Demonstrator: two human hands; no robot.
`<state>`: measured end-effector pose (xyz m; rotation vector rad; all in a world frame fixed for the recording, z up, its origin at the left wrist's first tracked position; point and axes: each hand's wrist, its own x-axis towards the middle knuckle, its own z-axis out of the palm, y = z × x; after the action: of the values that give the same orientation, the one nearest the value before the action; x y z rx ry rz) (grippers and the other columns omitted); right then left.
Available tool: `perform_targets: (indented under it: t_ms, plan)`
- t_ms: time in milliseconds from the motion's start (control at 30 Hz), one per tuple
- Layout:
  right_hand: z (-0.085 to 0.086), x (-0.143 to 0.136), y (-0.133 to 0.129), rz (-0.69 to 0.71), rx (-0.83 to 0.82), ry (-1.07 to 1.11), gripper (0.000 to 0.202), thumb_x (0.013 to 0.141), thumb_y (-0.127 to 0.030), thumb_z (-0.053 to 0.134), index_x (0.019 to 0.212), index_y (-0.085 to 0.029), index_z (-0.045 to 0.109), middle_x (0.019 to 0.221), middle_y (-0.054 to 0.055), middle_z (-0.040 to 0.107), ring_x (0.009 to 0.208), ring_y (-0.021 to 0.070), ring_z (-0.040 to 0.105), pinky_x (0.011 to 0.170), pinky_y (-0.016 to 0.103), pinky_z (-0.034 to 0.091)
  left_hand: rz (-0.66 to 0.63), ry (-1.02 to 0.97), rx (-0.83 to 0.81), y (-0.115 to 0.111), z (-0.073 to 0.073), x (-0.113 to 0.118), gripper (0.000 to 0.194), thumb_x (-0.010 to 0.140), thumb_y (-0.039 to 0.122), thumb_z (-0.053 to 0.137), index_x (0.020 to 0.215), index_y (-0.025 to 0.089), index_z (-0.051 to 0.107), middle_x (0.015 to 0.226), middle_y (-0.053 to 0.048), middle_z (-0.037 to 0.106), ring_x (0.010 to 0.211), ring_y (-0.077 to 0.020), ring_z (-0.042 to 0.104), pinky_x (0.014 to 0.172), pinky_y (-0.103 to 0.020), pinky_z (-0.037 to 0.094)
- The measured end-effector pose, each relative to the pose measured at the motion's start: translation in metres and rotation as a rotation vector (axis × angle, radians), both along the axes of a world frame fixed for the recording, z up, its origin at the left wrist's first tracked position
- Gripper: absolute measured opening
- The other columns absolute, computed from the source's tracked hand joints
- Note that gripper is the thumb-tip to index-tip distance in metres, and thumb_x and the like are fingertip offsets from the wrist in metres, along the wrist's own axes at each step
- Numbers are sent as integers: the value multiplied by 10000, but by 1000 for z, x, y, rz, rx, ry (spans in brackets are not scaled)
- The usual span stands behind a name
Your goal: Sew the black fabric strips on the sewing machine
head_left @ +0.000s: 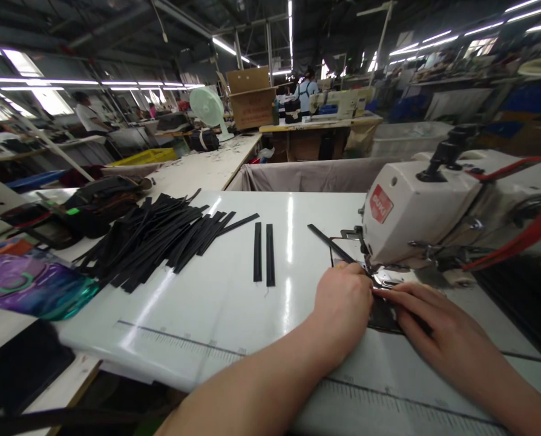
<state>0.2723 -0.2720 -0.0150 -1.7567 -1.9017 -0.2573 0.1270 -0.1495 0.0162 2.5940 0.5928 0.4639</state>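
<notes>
My left hand (pixel 345 300) is closed on a black strip (pixel 331 242) beside the needle area of a white sewing machine (pixel 416 206); the strip sticks out past its fingers to the upper left. Just right of it, my right hand (pixel 427 312) reaches in with fingers bent over dark fabric (pixel 383 316) at the machine's plate. What its fingertips grip is hidden. Two short black strips (pixel 264 254) lie side by side on the white table (pixel 198 321), left of the hands. A large heap of black strips (pixel 155 239) lies farther left.
A purple and teal pouch (pixel 39 284) and dark cloth lie at the left edge. A red cable (pixel 515 242) hangs by the machine's right side. Behind are a green fan (pixel 207 108), a cardboard box (pixel 251 100), more sewing tables and people at a distance.
</notes>
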Motion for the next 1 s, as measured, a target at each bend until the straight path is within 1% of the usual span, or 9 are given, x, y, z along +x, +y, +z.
perform_targets:
  t_ms: [100, 167, 233, 267, 333, 400, 500, 733, 1000]
  plan:
    - [0, -1, 0, 4, 2, -4, 254, 956, -242, 418, 1139, -240, 594, 1055, 58, 627, 942, 210, 618, 797, 345, 503, 59, -4, 10, 4, -2, -1, 159, 899, 137, 520, 851, 149, 671, 936, -82, 673, 935, -227, 589, 884, -338, 504]
    - [0, -1, -1, -8, -5, 8, 254, 956, -257, 419, 1129, -241, 603, 1053, 62, 628, 941, 217, 620, 804, 356, 503, 93, -31, 36, 10, -3, 0, 179, 906, 126, 496, 995, 143, 650, 1096, -100, 655, 1089, -246, 553, 968, -367, 473]
    - [1, -1, -1, -20, -11, 23, 255, 951, -268, 421, 1112, -239, 617, 1052, 66, 632, 944, 226, 623, 812, 367, 505, 73, -42, 66, 16, -3, 1, 232, 915, 127, 488, 1106, 158, 616, 1230, -91, 618, 1227, -250, 484, 1054, -403, 416]
    - [1, -2, -1, -22, -10, 27, 256, 947, -269, 423, 1105, -239, 622, 1049, 66, 635, 941, 227, 626, 813, 368, 507, 50, -26, 75, 17, -2, 2, 222, 919, 141, 495, 1103, 163, 618, 1228, -84, 625, 1233, -250, 484, 1069, -415, 401]
    - [2, -2, -2, -16, 1, 28, 255, 940, -262, 429, 1098, -239, 627, 1045, 61, 639, 929, 222, 631, 804, 356, 514, 31, 42, 81, 18, -1, 4, 158, 922, 180, 517, 996, 155, 654, 1089, -82, 681, 1116, -248, 558, 1030, -412, 429]
    - [2, -3, -2, -10, 11, 23, 255, 936, -246, 436, 1105, -241, 626, 1044, 55, 641, 923, 213, 633, 801, 344, 517, 49, 121, 74, 16, 0, 6, 162, 913, 163, 519, 881, 142, 677, 942, -86, 699, 957, -234, 604, 929, -375, 483]
    - [2, -2, -2, -8, 6, 15, 255, 935, -230, 436, 1115, -238, 618, 1046, 53, 638, 934, 210, 628, 807, 341, 513, 74, 193, 54, 13, -2, 10, 227, 896, 82, 485, 816, 131, 692, 883, -93, 694, 865, -218, 605, 815, -325, 506]
    - [-1, 0, -3, -15, 9, 20, 261, 936, -252, 440, 1123, -248, 622, 1056, 57, 636, 941, 214, 630, 806, 345, 518, 76, 181, 94, 14, -11, 14, 228, 910, 100, 499, 793, 129, 692, 874, -83, 690, 845, -213, 591, 774, -318, 489]
    - [-3, 1, -2, -18, -13, 34, 267, 944, -260, 426, 1132, -252, 615, 1078, 67, 636, 959, 228, 632, 823, 368, 518, 70, 169, 89, 12, -2, 7, 217, 915, 128, 514, 804, 143, 700, 911, -79, 691, 886, -236, 574, 760, -365, 463]
